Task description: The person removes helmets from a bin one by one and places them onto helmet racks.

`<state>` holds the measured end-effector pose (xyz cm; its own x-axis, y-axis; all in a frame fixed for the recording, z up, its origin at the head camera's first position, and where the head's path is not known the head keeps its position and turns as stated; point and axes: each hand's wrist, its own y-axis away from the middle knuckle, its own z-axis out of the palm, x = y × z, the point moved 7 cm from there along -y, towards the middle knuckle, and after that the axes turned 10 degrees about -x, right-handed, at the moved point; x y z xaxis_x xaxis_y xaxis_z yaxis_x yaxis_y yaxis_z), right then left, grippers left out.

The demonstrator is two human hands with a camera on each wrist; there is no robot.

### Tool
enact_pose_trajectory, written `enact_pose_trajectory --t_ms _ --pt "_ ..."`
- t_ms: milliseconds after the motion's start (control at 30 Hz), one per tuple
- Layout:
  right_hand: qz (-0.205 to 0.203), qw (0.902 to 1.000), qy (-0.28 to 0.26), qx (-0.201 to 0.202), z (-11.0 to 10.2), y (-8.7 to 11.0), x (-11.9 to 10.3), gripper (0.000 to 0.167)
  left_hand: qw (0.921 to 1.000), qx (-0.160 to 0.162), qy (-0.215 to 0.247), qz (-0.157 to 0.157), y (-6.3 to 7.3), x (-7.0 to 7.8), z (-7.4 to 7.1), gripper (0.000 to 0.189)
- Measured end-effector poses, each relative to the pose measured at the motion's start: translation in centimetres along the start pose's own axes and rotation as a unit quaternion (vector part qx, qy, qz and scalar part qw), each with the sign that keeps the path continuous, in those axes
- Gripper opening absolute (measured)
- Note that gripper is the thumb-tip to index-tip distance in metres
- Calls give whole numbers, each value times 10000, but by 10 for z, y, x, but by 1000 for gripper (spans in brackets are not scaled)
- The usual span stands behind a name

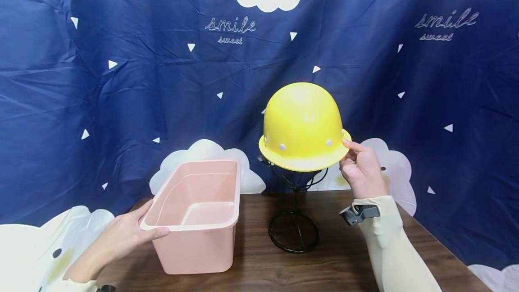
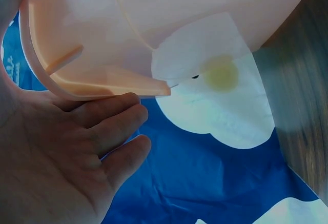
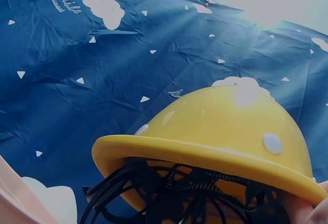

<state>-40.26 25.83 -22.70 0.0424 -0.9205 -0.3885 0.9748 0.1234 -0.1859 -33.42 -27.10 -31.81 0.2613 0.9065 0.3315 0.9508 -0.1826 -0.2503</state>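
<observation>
A yellow hard hat (image 1: 304, 120) sits over the top of a black wire stand (image 1: 295, 220). My right hand (image 1: 362, 168) pinches the brim at its right side, thumb above and fingers below. From underneath, the right wrist view shows the hat's white rivets (image 3: 272, 143) and dark straps and wires inside. At the left, a pink plastic bin (image 1: 198, 249) stands on the table with its inside bare. My left hand (image 1: 125, 238) grips the bin's near left corner, thumb over the rim. In the left wrist view its fingers (image 2: 118, 126) lie along the outside, under the rim.
The dark wooden table (image 1: 336, 256) carries the bin and the stand's round base. Close behind hangs a blue curtain (image 1: 170, 80) with white clouds and triangles. A black camera (image 1: 358, 213) is strapped to my right wrist.
</observation>
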Motion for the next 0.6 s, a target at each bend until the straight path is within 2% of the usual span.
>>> enact_pose_trajectory --t_ms 200,600 --pt "9 9998 113 -167 -7 1 4 20 10000 40 12 41 0 0 -1 97" --pt "74 9981 609 -89 -25 7 13 16 10000 -5 26 44 0 0 1 97"
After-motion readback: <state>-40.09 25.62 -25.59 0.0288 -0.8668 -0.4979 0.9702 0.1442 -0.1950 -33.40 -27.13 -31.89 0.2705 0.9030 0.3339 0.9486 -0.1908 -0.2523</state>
